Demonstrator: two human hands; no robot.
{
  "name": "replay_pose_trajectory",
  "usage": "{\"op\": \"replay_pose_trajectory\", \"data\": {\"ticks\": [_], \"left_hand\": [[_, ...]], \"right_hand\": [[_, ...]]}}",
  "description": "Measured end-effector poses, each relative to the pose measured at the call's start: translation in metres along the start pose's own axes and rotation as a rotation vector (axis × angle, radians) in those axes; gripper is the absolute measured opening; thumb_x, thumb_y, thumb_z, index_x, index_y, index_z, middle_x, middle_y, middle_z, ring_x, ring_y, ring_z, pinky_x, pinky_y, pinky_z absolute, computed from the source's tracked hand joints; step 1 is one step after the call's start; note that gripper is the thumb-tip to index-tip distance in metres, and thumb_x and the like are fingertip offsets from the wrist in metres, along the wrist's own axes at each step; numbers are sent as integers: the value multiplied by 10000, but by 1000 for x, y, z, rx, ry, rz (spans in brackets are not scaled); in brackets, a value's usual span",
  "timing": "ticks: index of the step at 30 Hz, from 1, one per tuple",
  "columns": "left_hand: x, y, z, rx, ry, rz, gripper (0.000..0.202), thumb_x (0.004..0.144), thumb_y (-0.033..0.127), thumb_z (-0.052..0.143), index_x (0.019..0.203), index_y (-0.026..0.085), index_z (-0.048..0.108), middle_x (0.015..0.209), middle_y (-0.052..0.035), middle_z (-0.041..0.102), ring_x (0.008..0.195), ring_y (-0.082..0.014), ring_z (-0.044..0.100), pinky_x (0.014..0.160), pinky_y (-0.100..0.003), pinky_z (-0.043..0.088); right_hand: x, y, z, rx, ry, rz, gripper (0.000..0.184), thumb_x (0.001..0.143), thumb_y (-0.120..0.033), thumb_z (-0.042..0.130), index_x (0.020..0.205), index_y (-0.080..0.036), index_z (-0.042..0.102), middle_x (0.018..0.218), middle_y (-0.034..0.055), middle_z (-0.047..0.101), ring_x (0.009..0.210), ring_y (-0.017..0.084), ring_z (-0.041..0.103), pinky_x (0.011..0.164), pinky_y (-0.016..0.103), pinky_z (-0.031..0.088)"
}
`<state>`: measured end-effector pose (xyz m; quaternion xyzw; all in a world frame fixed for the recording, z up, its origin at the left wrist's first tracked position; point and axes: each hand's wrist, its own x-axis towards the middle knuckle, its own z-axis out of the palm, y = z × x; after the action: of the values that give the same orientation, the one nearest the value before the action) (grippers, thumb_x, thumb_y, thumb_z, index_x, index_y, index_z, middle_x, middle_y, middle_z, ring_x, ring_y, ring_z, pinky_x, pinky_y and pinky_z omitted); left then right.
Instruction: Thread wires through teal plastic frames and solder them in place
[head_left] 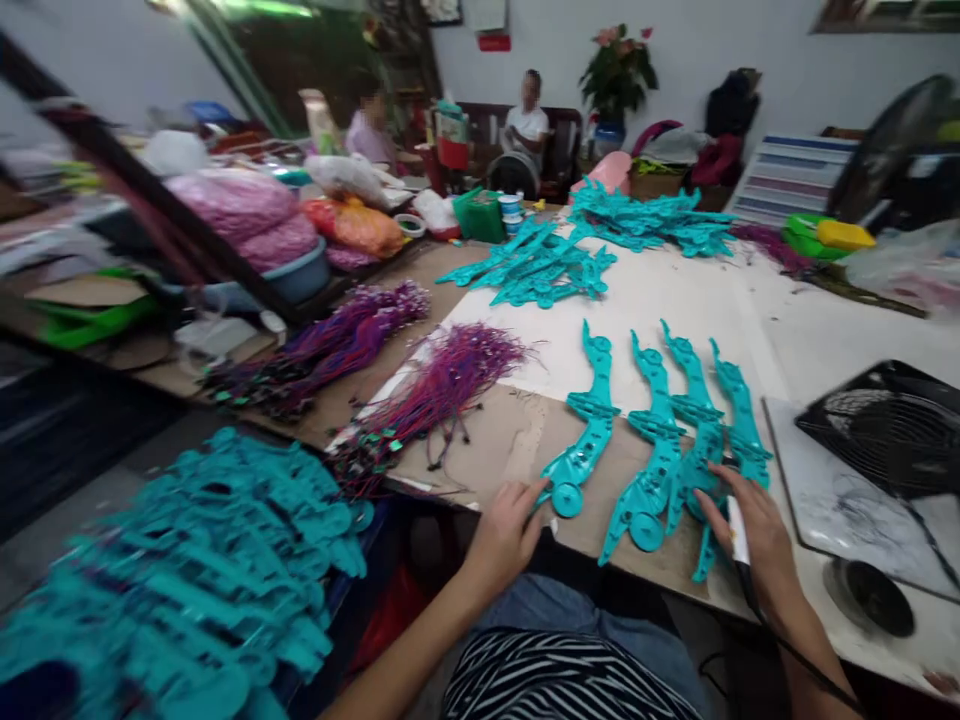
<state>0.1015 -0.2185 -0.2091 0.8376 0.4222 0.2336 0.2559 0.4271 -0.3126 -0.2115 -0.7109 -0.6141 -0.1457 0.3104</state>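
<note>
Working a row of four teal parts

Your left hand (506,525) touches the lower end of the leftmost teal part (595,425) near the tabletop's (825,330) near edge; you may be pinching it, but I cannot tell. Your right hand (750,525) grips a white tool (738,532) with a black cord, its thumb and forefinger apart at the row's right half.

Judging by the layout, these four are in hand and much remains about them, though the blur hides which are finished. Count four parts in the row, then two piles towards the far edge: a nearer pile (551,265) and a farther pile (652,220). One big heap (195,570) lies outside the near left corner. Those pieces overlap too much to number.

Two groups of wires lie by the left edge, an outer bunch (322,345) and an inner bunch (442,390), their strands uncountable. One fan (892,425) sits towards the right edge.
</note>
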Motion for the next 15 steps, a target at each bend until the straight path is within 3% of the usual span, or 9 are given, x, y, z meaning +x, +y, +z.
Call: {"op": "replay_pose_trajectory", "data": {"ticks": [4, 6, 9, 12, 15], "left_hand": [[2, 12, 1, -8, -74, 53, 452, 899, 258, 533, 1347, 198, 545, 1009, -102, 641, 952, -237, 599, 862, -379, 514], [5, 12, -8, -47, -28, 45, 470, 883, 293, 581, 1343, 205, 537, 1032, -97, 636, 957, -228, 605, 855, -357, 514], [10, -3, -36, -32, 257, -58, 262, 901, 291, 558, 1126, 181, 633, 1010, -97, 634, 962, -221, 599, 871, -347, 492], [16, -35, -76, 147, 575, -205, 154, 901, 295, 547, 891, 178, 646, 916, -92, 639, 929, -244, 572, 877, -386, 461], [18, -69, -113, 318, 698, -305, 157, 882, 326, 564, 853, 190, 637, 899, -87, 650, 928, -259, 566, 892, -408, 442]], "right_hand": [[-4, 16, 1, 18, -54, -17, 555, 877, -662, 430, 1156, -221, 620, 1028, 97, 713, 894, 291, 681, 931, 508, 487], [-2, 23, -2, 40, -81, 12, 601, 837, -714, 421, 1167, -251, 614, 1028, 98, 712, 882, 314, 685, 847, 501, 520], [0, 25, -13, 23, -137, 108, 626, 784, -747, 442, 1196, -302, 597, 1054, 120, 712, 911, 365, 685, 701, 499, 533], [1, 21, -20, 18, -210, 176, 638, 742, -753, 476, 1180, -310, 611, 1029, 151, 714, 913, 402, 688, 604, 503, 512], [4, 17, -17, -7, -161, 241, 616, 757, -726, 478, 1212, -332, 610, 1082, 147, 705, 940, 423, 682, 627, 534, 508]]}}
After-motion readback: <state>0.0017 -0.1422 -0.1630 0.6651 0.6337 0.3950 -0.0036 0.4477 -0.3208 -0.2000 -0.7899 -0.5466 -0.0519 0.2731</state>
